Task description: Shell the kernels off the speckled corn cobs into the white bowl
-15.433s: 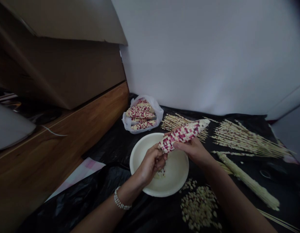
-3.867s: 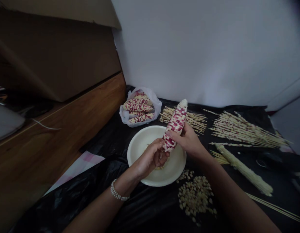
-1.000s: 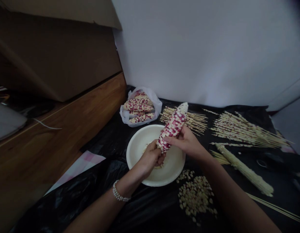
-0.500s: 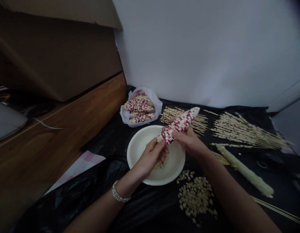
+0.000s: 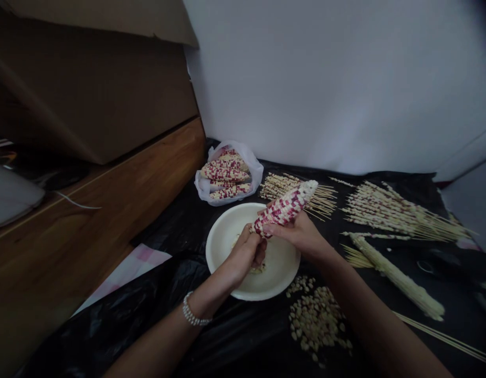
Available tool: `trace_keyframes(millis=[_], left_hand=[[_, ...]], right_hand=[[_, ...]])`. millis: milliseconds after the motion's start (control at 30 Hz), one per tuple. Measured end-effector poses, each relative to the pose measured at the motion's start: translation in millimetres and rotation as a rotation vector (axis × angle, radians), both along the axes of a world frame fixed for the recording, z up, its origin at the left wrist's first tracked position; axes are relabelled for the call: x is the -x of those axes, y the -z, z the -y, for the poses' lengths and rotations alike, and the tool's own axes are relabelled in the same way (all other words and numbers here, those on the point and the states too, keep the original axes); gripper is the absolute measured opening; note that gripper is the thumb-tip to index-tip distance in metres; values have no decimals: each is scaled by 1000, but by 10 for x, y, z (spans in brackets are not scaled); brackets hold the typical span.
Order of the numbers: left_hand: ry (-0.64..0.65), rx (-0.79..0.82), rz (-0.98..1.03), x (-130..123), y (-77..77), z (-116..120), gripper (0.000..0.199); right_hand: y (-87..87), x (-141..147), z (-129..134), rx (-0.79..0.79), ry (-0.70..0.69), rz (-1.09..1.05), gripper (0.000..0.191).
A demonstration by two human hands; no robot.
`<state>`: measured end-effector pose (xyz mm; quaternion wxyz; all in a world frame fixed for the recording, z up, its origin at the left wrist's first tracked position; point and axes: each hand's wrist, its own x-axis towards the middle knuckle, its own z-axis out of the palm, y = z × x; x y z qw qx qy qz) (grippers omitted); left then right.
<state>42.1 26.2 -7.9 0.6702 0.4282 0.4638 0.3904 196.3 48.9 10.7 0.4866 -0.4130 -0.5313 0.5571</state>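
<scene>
Between my two hands an ear of corn with white and dark red kernels is held at a slant above a white bowl. My right hand wraps the ear from the right, thumb lying along it. At the lower end of the ear, the fingers of my left hand are closed on its tip; their undersides are hidden. A few loose kernels lie in the bottom of the bowl.
A plastic bag of corn ears stands behind the bowl. To the right lie kernel-threaded sticks, a stripped cob and bare sticks. A pile of kernels sits on the black plastic sheet near my right forearm.
The corn ear has come slightly down and to the left, turned a little in my hands. My left fingers have curled tighter at its lower end.
</scene>
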Motion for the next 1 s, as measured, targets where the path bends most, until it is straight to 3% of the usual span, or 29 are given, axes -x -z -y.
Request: trace_keyframes(millis=[300, 500, 633, 800, 1000], left_hand=[[-14, 28, 221, 27, -88, 25, 33], [-11, 109, 374, 49, -127, 7, 26], [-16, 138, 340, 54, -103, -12, 25], [-2, 39, 211, 29, -47, -12, 25], [-10, -51, 100, 20, 9, 16, 16]], right_hand=[[106, -90, -57, 86, 55, -127, 41], [80, -153, -57, 50, -15, -163, 42], [67, -170, -49, 3, -18, -97, 47], [33, -158, -34, -61, -22, -6, 43], [54, -128, -23, -3, -8, -33, 44]])
